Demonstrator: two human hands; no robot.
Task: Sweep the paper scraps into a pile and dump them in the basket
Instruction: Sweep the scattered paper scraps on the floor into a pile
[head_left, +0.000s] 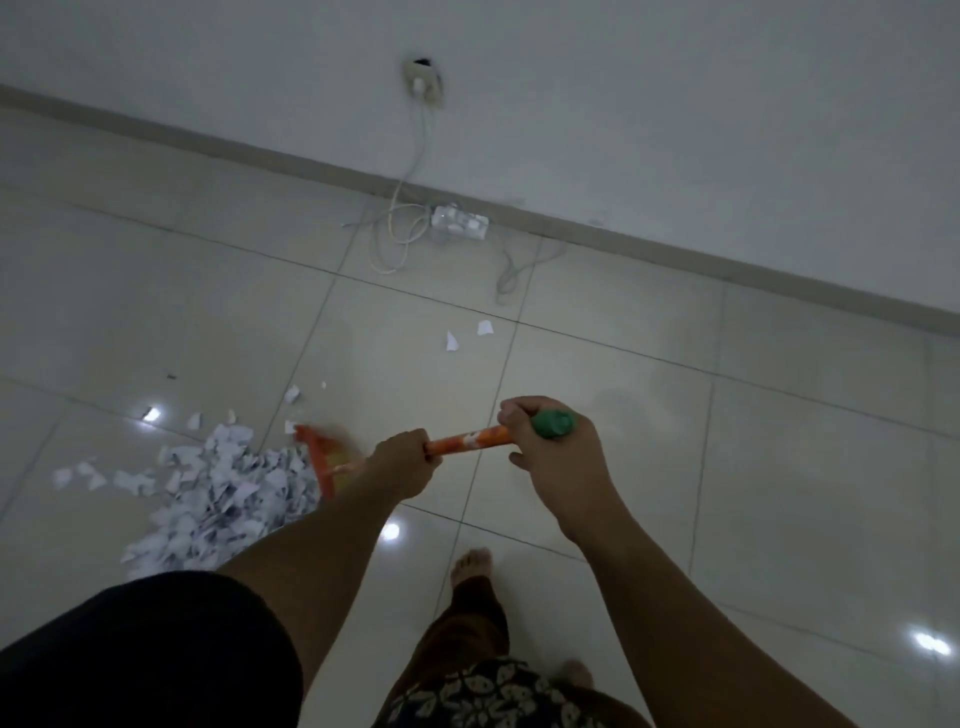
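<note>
**Broom head against the paper heap**

I see both hands wrapped round the broom (467, 440). The left hand (400, 463) grips the orange stick low down, and the right hand (551, 453) curls over its rounded green cap. The blurred orange broom head (324, 460) touches the right edge of a heap of jagged white paper scraps (223, 491) on the glossy tiled floor (675, 415). Two loose scraps (452, 341) lie well apart from the heap, nearer the white power strip (460, 223) by the wall (675, 104).

The broom (467, 441) has its head blurred, partly behind the left hand (400, 462).
</note>
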